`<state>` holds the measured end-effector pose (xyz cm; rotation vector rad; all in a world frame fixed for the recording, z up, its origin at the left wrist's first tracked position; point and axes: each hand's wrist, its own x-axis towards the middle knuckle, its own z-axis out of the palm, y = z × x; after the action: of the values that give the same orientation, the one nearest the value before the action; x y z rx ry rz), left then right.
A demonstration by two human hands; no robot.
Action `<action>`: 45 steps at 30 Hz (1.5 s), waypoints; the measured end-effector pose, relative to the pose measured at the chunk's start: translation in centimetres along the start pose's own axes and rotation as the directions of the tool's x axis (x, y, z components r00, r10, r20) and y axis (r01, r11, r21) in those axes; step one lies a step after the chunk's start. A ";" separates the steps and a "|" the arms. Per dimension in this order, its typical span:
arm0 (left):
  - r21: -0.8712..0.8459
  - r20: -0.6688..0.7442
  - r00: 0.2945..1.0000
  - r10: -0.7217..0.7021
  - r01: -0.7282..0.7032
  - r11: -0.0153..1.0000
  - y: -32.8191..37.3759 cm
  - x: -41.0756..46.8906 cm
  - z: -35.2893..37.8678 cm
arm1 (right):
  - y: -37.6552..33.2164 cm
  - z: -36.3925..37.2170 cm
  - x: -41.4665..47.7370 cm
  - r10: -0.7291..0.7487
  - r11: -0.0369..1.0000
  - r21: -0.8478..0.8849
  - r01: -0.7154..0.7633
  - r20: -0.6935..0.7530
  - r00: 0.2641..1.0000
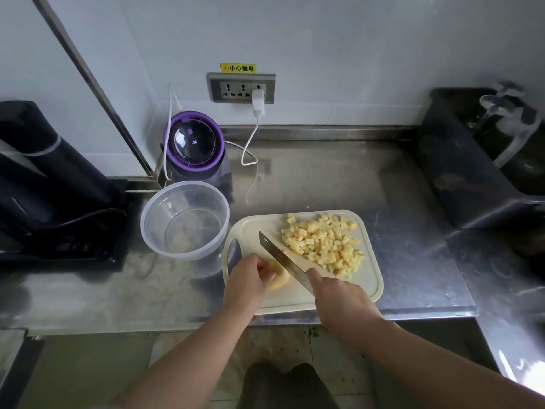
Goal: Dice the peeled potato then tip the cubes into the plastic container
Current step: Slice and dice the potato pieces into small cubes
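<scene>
A cream cutting board (368, 290) lies on the steel counter. A heap of small yellow potato cubes (324, 243) covers its far right part. My left hand (249, 283) presses down on a remaining potato piece (280, 280) at the board's near left. My right hand (339, 302) grips the handle of a cleaver (280, 258), whose blade lies slanted just right of that piece. A clear round plastic container (184, 219) stands empty to the left of the board.
A purple-rimmed appliance (193, 146) with a white cable stands behind the container, below a wall socket (241, 88). A black device (50, 184) fills the left. A dark sink with a tap (483, 149) is at the right. The counter edge runs just below the board.
</scene>
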<state>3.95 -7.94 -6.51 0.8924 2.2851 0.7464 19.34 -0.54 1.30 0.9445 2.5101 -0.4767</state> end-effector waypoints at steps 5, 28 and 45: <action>-0.028 -0.007 1.000 0.002 -0.002 1.000 -0.2 0.1 0.1 | -0.3 -0.2 0.0 0.005 1.000 0.011 -0.005 0.016 1.000; -0.014 0.006 1.000 0.000 0.000 1.000 0.1 0.1 -0.2 | -0.5 0.3 -0.3 -0.032 0.999 -0.017 0.032 -0.016 0.999; 0.001 -0.016 1.000 0.009 -0.009 1.000 -0.2 0.3 0.1 | -0.1 1.7 1.3 -0.011 0.999 0.052 0.007 0.067 0.998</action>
<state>3.73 -7.87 -6.79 0.9007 2.2973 0.7590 18.79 -0.70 -0.79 0.9211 2.4535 -0.5693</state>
